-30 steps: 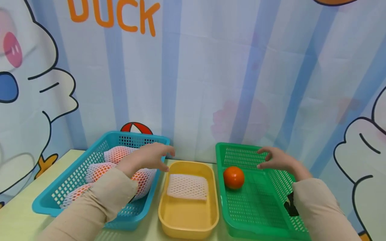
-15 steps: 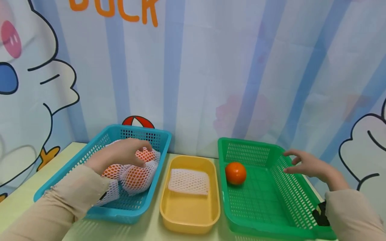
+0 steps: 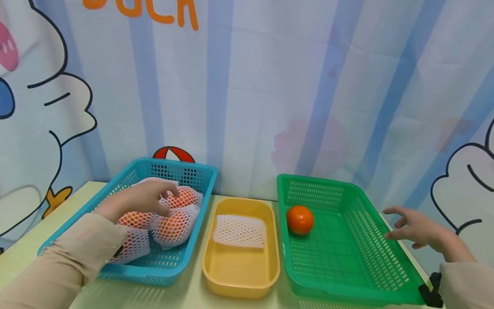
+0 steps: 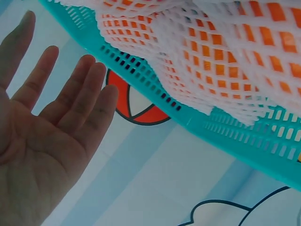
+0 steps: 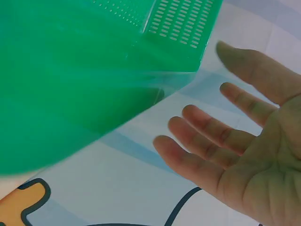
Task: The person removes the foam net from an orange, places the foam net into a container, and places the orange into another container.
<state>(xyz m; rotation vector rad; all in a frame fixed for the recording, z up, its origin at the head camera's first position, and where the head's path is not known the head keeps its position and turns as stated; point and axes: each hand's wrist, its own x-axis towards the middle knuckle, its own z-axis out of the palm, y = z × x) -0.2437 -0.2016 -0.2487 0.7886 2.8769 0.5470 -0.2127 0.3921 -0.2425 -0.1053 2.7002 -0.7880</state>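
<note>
My left hand (image 3: 140, 198) hovers over the blue basket (image 3: 208, 189), above several orange fruits in white foam nets (image 3: 173, 225). Its fingers are relaxed and hold nothing; the left wrist view shows the bare palm (image 4: 42, 141) beside the basket's rim (image 4: 188, 117). My right hand (image 3: 418, 227) hangs by the right side of the green basket (image 3: 328, 257), empty, fingers loosely spread, as the right wrist view also shows (image 5: 249, 150). One orange fruit without a net (image 3: 299, 220) lies at the green basket's left side. An empty white foam net (image 3: 239, 231) lies flat in the yellow tray (image 3: 241, 274).
The yellow tray stands between the two baskets on a pale yellow table (image 3: 92, 189). Close behind them hangs a striped curtain (image 3: 247, 107) with cartoon figures. A dark object (image 3: 431, 292) is at my right wrist, near the green basket's front right corner.
My left hand has moved left, from beside the yellow tray to over the netted fruits. My right hand has moved right, from over the green basket to beyond its right rim. The view has tilted down slightly.
</note>
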